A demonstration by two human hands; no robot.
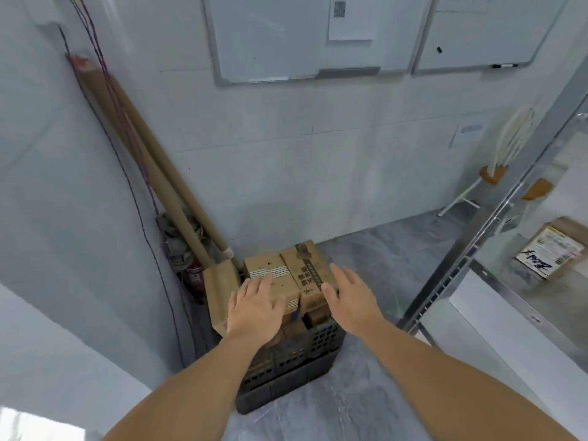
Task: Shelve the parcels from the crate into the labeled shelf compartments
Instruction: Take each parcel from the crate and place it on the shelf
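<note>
A dark slatted plastic crate (305, 364) stands on the grey floor by the wall, piled with brown cardboard parcels. The top parcel (286, 272) has printed labels and dark tape. My left hand (254, 305) reaches over its near left corner with fingers spread, and I cannot tell if it touches. My right hand (348, 296) hovers with straight fingers beside the parcel's right edge, holding nothing. The metal shelf (477, 249) stands at the right, with one labelled parcel (553, 249) lying on a shelf level.
Long cardboard tubes (152, 173) lean in the left corner with hanging cables and a red canister (194, 278). Two whiteboards (286, 36) hang on the tiled wall. A small stool (474, 189) stands at the back right. Grey floor lies between crate and shelf.
</note>
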